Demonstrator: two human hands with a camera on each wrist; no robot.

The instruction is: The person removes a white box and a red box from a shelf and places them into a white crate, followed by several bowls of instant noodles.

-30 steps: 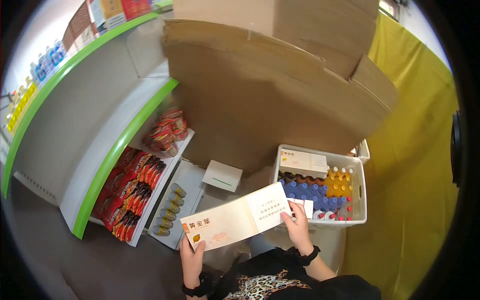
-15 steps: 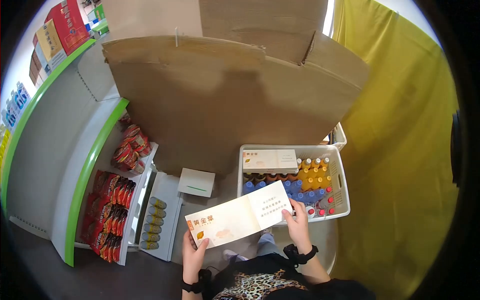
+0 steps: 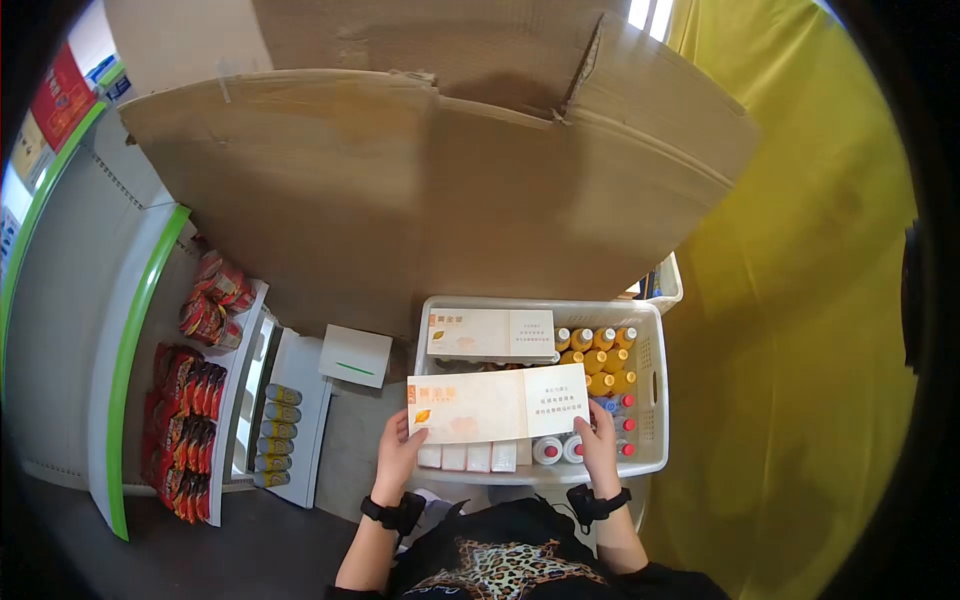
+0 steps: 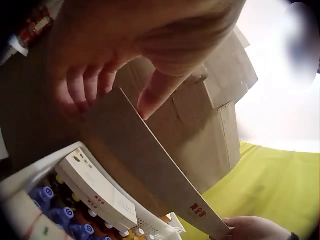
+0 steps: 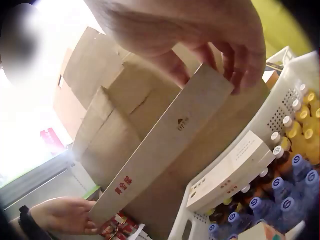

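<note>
My left hand (image 3: 398, 455) and right hand (image 3: 600, 450) grip opposite ends of a long, flat, cream cigarette carton (image 3: 497, 405), printed with orange characters, a leaf and a warning text. Thumbs lie on its near face, fingers go round behind the ends. In the head view it overlaps the white crate (image 3: 655, 395), hiding part of what is inside. Within the crate, another such carton (image 3: 490, 333) lies at the back left, on top of bottles. Yellow drink bottles (image 3: 600, 362) stand beside it, blue-capped bottles (image 5: 280, 187) show in the right wrist view, and white packs (image 3: 466, 458) sit at the front left.
Left is a green-edged shelf unit (image 3: 150, 290) with red snack bags (image 3: 185, 430) and red packs above them. Cans (image 3: 277, 440) stand in a row on a low shelf. A white box (image 3: 357, 355) sits left of the crate, behind which cardboard (image 3: 300, 200) rises. Yellow cloth (image 3: 800, 250) hangs right.
The head view has turned right, so the shelves slide left. Both hands have brought the carton level and over the crate, still gripping its two ends.
</note>
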